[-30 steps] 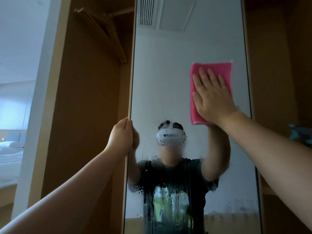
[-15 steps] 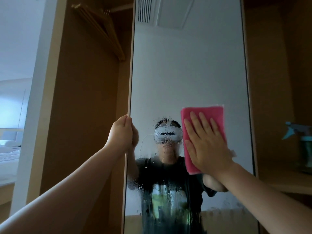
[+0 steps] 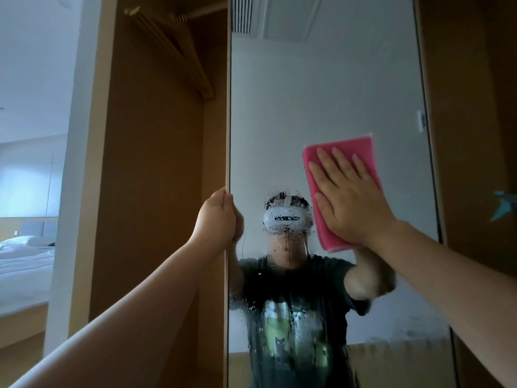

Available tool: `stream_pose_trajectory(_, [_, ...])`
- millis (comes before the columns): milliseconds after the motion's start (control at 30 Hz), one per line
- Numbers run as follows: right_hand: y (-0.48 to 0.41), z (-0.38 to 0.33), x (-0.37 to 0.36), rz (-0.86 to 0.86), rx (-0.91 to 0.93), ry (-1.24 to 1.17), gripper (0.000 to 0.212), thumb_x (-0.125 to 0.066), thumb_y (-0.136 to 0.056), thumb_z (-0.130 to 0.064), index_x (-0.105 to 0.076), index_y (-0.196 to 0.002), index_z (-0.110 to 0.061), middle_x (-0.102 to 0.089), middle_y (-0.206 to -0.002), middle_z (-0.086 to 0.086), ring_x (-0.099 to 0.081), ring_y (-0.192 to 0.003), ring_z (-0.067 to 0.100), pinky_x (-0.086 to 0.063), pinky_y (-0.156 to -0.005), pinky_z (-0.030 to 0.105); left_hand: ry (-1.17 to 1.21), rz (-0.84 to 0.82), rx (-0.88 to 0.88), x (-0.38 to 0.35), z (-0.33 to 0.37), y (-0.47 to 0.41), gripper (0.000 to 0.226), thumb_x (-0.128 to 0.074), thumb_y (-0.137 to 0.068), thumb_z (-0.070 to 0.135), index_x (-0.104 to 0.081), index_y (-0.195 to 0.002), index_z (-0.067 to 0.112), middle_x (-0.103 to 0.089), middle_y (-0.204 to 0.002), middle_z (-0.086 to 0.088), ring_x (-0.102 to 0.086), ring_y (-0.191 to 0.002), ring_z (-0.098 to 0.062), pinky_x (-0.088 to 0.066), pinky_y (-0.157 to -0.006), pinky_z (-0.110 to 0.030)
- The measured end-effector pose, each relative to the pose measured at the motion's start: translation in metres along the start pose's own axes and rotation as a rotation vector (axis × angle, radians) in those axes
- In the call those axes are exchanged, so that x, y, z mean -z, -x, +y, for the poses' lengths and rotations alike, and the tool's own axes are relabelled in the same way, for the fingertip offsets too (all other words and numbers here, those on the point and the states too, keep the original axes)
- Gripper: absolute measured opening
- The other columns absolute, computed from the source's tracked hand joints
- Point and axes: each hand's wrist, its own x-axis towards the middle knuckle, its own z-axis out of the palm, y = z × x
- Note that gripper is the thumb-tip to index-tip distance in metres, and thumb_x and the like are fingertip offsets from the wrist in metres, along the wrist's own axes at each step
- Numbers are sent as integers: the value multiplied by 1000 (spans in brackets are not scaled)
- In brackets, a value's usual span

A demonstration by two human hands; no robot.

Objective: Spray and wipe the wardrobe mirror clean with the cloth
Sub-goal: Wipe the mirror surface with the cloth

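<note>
The tall wardrobe mirror (image 3: 307, 93) fills the middle of the head view, on an open door. Spray droplets and runs cover its lower middle part. My right hand (image 3: 349, 197) lies flat with straight fingers on a folded pink cloth (image 3: 361, 148), pressing it against the glass at mid height on the right side. My left hand (image 3: 221, 217) grips the mirror door's left edge, fingers curled round it. A teal spray bottle (image 3: 503, 208) shows partly at the far right edge, inside the wardrobe.
The open wooden wardrobe (image 3: 156, 191) stands left of the door, with wooden hangers (image 3: 179, 54) on a rail at the top. More wardrobe panels (image 3: 470, 135) lie to the right. A bed with white bedding (image 3: 25, 256) is at the far left.
My right hand swept the pink cloth down the glass to the lower middle, then back up and to the right. My left hand kept its grip on the door edge.
</note>
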Motion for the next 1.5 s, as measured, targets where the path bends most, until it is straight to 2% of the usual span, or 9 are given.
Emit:
stream_pose_trajectory(167, [-54, 7, 12, -1, -29, 14, 63, -23, -94, -39, -28, -151, -13, -20, -159, 11, -18, -146, 32, -7, -118, 48, -85, -30, -16, 4, -10, -8, 31, -34, -102, 16, -52, -82, 1, -53, -64, -8, -49, -53, -11, -37, -43, -11])
stream_pose_trajectory(333, [-104, 10, 19, 35, -69, -3, 61, -23, -96, -38, -21, -153, -14, -14, -161, 10, -13, -147, 31, -4, -118, 48, -72, -62, -55, 4, -8, -6, 35, -34, -102, 13, -43, -68, 13, -51, -41, 4, -49, -37, -4, -34, -35, -9])
stream_pose_trajectory(467, [-118, 10, 18, 71, -99, -15, 58, -29, -98, -35, -23, -152, -13, -16, -161, 11, -14, -147, 32, -5, -117, 48, -79, -59, -63, 6, -6, -6, 35, -34, -102, 14, -44, -69, 14, -51, -42, 4, -50, -38, 1, -34, -36, -8])
stream_pose_trajectory(600, [-113, 7, 17, 79, -91, -28, 61, -24, -96, -37, -23, -152, -11, -18, -160, 12, -15, -147, 33, -6, -118, 49, -63, -79, -76, 6, -6, -4, 34, -33, -102, 13, -44, -70, 13, -54, -41, 16, -50, -37, -1, -34, -34, -9])
stream_pose_trajectory(733, [-104, -1, 16, 83, -98, -28, 62, -24, -95, -37, -25, -151, -10, -20, -159, 14, -17, -146, 34, -7, -117, 50, -65, -58, -74, 6, -5, -4, 34, -34, -102, 13, -45, -71, 12, -52, -43, 3, -51, -38, -1, -36, -36, -9])
stream_pose_trajectory(833, [-91, -12, 11, 82, -90, -34, 63, -22, -94, -38, -27, -150, -9, -24, -158, 15, -20, -145, 35, -9, -117, 50, -49, -80, -76, 7, -2, -2, 33, -33, -102, 12, -45, -71, 11, -54, -41, 7, -51, -38, -2, -36, -34, -10])
stream_pose_trajectory(1100, [-35, -50, -6, 74, -27, -31, 59, -22, -99, -37, -28, -150, -8, -29, -156, 15, -25, -144, 34, -13, -119, 51, -59, -49, -56, 7, 0, -2, 33, -34, -102, 13, -42, -70, 11, -45, -52, -1, -48, -36, 1, -34, -34, -10])
stream_pose_trajectory(1400, [32, -92, -33, 63, 91, -77, 59, -23, -101, -39, -23, -152, -11, -21, -159, 12, -13, -148, 30, -5, -120, 48, -115, -57, -47, 9, -2, -4, 33, -35, -103, 18, -45, -72, 15, -50, -60, -1, -51, -45, 2, -37, -42, -6])
stream_pose_trajectory(1500, [32, -90, -32, 72, 100, -76, 59, -26, -100, -39, -24, -152, -12, -22, -158, 12, -13, -148, 30, -6, -120, 48, -85, -80, -40, 11, 1, -2, 33, -34, -103, 17, -45, -72, 13, -48, -57, 0, -50, -39, 6, -36, -37, -7])
